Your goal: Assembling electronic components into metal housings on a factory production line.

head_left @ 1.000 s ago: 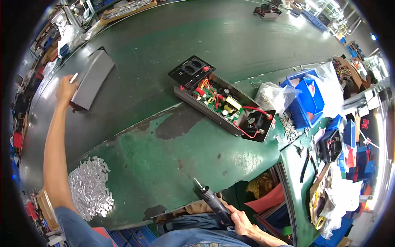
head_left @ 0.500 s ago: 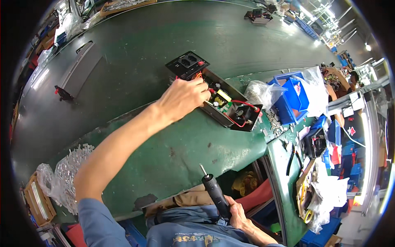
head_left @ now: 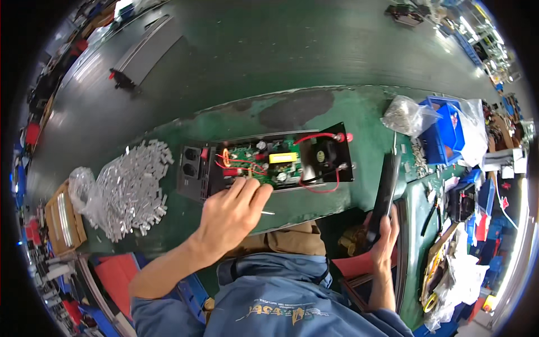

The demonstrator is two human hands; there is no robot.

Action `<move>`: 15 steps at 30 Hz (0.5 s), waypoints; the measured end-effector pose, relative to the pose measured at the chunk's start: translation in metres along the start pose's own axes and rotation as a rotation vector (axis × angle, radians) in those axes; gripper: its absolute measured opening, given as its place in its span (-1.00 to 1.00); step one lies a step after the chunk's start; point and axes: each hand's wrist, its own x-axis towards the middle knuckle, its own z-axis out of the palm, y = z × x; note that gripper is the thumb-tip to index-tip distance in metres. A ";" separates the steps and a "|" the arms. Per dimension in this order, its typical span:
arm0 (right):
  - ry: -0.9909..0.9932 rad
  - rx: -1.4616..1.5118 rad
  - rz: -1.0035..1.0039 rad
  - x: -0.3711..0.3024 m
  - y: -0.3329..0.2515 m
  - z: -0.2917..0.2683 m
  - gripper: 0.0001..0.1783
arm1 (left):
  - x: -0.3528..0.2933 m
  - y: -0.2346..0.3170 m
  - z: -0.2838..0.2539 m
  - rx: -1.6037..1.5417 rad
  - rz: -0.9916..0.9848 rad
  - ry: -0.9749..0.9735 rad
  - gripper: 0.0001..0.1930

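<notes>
An open black power inverter (head_left: pixel 283 180) lies on the green bench in front of me. Its circuit board (head_left: pixel 247 153), yellow transformer (head_left: pixel 283 158) and red wires are exposed. The socket panel (head_left: pixel 191 163) is at its left end, a fan (head_left: pixel 324 155) at its right. My left hand (head_left: pixel 233 210) is closed at the inverter's near wall, fingertips over the edge and thumb hidden. A thin pale strip (head_left: pixel 268 213) pokes out beside these fingers; whether they hold it is unclear. My right hand (head_left: pixel 386 233) grips a black electric screwdriver (head_left: pixel 387 182), its bit pointing away from me.
A plastic bag of small metal pieces (head_left: pixel 132 188) lies at left beside a cardboard box (head_left: pixel 62 216). Blue bins (head_left: pixel 441 135), a clear bag (head_left: pixel 405 115) and pliers (head_left: pixel 430 216) are at right. A grey metal cover (head_left: pixel 149 53) rests on the far dark surface.
The inverter has turned to lie crosswise and come nearer, with its socket panel now swung to the left end. My left hand moved nearer with it; my right hand lifted the screwdriver rightward and forward.
</notes>
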 end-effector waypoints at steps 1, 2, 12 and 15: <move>0.013 -0.047 0.030 0.012 -0.010 0.000 -0.47 | -0.003 0.005 -0.001 0.036 -0.055 -0.017 -0.79; 0.064 -0.087 0.071 0.024 -0.018 0.004 -0.47 | -0.006 0.008 -0.003 0.015 -0.111 -0.008 -0.79; 0.240 -0.861 -0.632 0.064 -0.035 0.037 -0.63 | 0.010 -0.045 -0.061 0.007 -0.282 0.247 -0.81; 0.171 -0.658 -0.611 0.045 -0.030 0.049 -0.65 | 0.033 -0.057 -0.058 -0.056 -0.265 0.164 -0.81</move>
